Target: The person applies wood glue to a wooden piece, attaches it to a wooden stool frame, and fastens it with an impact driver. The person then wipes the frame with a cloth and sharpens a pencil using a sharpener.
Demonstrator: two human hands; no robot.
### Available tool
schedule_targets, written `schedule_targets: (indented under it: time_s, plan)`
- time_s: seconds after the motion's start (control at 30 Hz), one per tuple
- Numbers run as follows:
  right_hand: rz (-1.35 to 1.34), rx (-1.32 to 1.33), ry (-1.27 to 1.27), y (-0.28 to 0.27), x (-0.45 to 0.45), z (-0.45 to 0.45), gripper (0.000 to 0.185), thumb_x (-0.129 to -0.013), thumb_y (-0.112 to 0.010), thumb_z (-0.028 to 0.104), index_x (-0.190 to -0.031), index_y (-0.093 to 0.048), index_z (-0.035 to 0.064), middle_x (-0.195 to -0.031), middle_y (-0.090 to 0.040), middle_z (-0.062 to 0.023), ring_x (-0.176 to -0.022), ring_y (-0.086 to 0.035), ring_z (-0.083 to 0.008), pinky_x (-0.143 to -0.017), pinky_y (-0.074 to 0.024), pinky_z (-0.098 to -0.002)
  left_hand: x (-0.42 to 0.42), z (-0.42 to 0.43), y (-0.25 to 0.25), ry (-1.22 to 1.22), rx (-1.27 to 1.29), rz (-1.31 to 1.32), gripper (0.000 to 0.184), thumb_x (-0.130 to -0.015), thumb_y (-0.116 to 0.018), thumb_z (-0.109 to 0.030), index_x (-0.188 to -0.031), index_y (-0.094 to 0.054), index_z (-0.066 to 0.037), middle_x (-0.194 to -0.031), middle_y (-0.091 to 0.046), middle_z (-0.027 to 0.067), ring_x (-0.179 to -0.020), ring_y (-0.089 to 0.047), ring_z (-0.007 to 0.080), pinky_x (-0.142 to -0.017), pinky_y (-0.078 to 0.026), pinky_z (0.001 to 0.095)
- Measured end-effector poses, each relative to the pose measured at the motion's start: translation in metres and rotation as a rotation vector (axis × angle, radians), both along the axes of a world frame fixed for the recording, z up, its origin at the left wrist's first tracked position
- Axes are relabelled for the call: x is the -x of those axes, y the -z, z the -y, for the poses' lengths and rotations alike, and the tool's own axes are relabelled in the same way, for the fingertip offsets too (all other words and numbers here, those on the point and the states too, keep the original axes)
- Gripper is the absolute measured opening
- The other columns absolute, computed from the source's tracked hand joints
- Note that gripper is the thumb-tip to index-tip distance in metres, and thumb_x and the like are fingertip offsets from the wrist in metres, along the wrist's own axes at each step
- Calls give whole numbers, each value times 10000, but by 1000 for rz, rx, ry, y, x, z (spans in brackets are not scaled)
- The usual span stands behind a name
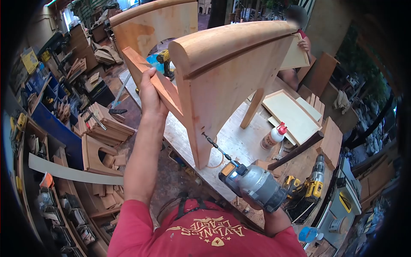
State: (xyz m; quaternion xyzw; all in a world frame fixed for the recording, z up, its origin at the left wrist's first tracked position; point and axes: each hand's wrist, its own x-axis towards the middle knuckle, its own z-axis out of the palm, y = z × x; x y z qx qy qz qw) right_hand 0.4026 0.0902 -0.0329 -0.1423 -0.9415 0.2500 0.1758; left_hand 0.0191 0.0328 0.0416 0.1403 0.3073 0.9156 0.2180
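Shirt (214, 229) says AVIONICS LEAGUE, upside down at bottom center. The drill (262, 186) is lower center, long axis running up-left, bit tip right at the wooden frame's (239, 73) near leg. Right hand (270, 213) has hold of it, fingers mostly hidden; left hand (152, 94) wraps the wooden rail (170, 95), left of center.
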Motion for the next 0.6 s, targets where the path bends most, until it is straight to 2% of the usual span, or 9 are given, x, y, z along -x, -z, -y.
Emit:
schedule_targets:
  time_s: [0.07,0.13,0.2,0.23,0.27,0.3,0.33,0.37,0.6]
  plan:
    - [-66,-1,-13,-3,1,1,399,-744,-804,217,-1099,-683,84,-915,-730,-74,-806,-722,-204,-724,-570,-310,1,0,1,-32,11,6,394,-849,-631,-339,-1047,-508,-22,-837,-563,127,-718,-602,224,-660,-543,357]
    - [-199,123,29,-6,0,3,345,-744,-784,229,-1060,-696,122,-916,-711,-58,-791,-700,-232,-689,-555,-322,-1,-1,-2,-31,10,17,391,-848,-631,-338,-1046,-510,-23,-842,-566,130,-713,-602,224,-654,-543,354]
    - [-260,239,8,-17,2,1,476,-690,-847,240,-1112,-691,83,-868,-727,-59,-750,-716,-189,-684,-566,-292,-4,1,-5,0,-16,39,386,-847,-632,-334,-1045,-511,-25,-845,-569,132,-711,-603,223,-653,-542,350]
    - [-241,344,-11,-22,3,-1,498,-682,-856,246,-1120,-690,78,-868,-729,-59,-754,-716,-176,-694,-567,-293,-2,2,-3,20,1,20,393,-838,-643,-335,-1054,-520,-31,-853,-564,128,-744,-603,224,-660,-541,345]
    - [-225,447,-16,-27,0,-3,519,-674,-865,253,-1128,-689,74,-868,-730,-58,-759,-716,-164,-705,-568,-293,-2,-1,-2,-47,33,89,407,-862,-610,-330,-1114,-537,-18,-931,-598,136,-839,-625,244,-728,-550,367]
    - [-51,276,-54,-30,-4,-4,438,-759,-771,224,-1142,-648,51,-982,-716,-118,-836,-718,-221,-749,-572,-319,-22,5,-17,33,-16,-68,437,-904,-540,-325,-1191,-541,4,-1065,-629,154,-967,-639,268,-838,-546,394]
    - [-46,198,-57,-27,-4,-2,451,-774,-757,254,-1147,-637,29,-989,-716,-107,-820,-715,-218,-740,-570,-317,-19,4,-15,92,-45,-80,455,-934,-478,-319,-1229,-540,22,-1146,-638,164,-1029,-641,285,-921,-525,408]
    - [-151,226,-67,-22,-2,-1,469,-774,-759,251,-1159,-629,17,-981,-717,-112,-818,-717,-221,-736,-569,-319,-13,3,-10,96,-36,-94,459,-936,-466,-320,-1226,-549,26,-1139,-643,172,-1039,-643,284,-933,-524,401]
    - [-360,314,-154,1,-4,-7,551,-754,-781,223,-1217,-602,-16,-946,-717,-126,-800,-720,-229,-735,-568,-321,-7,1,-3,53,-23,-120,494,-934,-471,-317,-1276,-512,39,-1188,-620,202,-1054,-644,307,-946,-534,424]
